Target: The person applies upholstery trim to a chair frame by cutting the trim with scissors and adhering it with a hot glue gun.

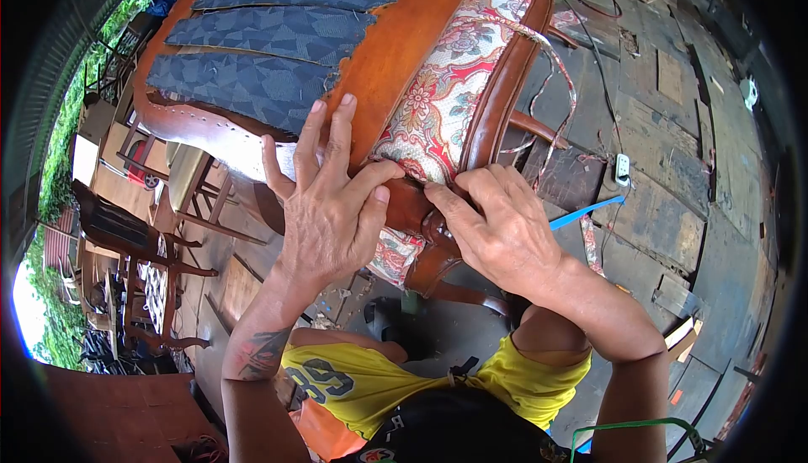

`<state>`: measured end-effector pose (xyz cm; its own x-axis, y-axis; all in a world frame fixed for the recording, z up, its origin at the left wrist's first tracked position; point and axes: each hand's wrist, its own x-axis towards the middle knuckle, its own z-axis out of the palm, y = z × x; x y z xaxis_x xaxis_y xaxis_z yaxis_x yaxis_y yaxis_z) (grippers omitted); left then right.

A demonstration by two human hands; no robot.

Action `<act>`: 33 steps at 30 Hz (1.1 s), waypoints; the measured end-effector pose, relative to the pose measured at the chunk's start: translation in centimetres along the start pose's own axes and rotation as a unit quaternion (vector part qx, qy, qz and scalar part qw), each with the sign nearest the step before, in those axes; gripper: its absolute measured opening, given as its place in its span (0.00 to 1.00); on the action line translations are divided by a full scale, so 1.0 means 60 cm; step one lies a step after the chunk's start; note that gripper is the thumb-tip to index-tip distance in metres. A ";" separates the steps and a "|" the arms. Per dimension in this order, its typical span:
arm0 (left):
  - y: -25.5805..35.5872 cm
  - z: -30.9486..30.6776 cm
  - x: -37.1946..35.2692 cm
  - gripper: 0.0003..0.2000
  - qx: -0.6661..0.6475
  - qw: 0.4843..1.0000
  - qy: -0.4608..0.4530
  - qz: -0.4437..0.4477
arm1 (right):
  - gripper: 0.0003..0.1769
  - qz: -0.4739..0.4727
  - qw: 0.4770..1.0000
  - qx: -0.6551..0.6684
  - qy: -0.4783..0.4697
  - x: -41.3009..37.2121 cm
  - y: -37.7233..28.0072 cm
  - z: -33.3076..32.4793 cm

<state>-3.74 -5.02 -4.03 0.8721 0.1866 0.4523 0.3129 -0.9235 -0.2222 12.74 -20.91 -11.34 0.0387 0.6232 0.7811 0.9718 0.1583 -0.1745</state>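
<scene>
A carved wooden chair frame (425, 59) lies tipped in front of me, with floral upholstery fabric (446, 97) along its inner side and blue patterned strips (252, 29) across another side. My left hand (324, 189) rests on the wood with its fingers spread. Its index fingertip presses at the lower corner of the floral fabric. Against that same corner, my right hand (497, 219) is closed, fingers bent over the wooden rim and thumb at the fabric edge. What lies under the fingertips is partly hidden. Floral piping (572, 93) trails off the frame on the right.
A white power strip (622, 170) and a blue strip (585, 212) are on the worn board floor (648, 236) at right. Wooden chairs (156, 265) stand at left. A dark cable (602, 67) runs across the boards.
</scene>
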 end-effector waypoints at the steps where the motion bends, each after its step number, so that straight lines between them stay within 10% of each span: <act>1: -0.002 0.000 0.002 0.13 0.005 1.000 0.004 -0.003 | 0.23 0.003 1.000 0.000 -0.002 0.000 -0.001 -0.001; 33: 0.015 0.012 -0.006 0.13 -0.069 0.997 0.025 -0.014 | 0.22 0.020 0.999 0.024 0.010 0.004 0.001 0.001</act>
<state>-3.48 -5.64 -5.02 0.8429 0.1991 0.4998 0.2791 -0.9561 -0.0899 12.82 -20.71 -11.19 0.0829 0.6150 0.7842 0.9573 0.1695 -0.2342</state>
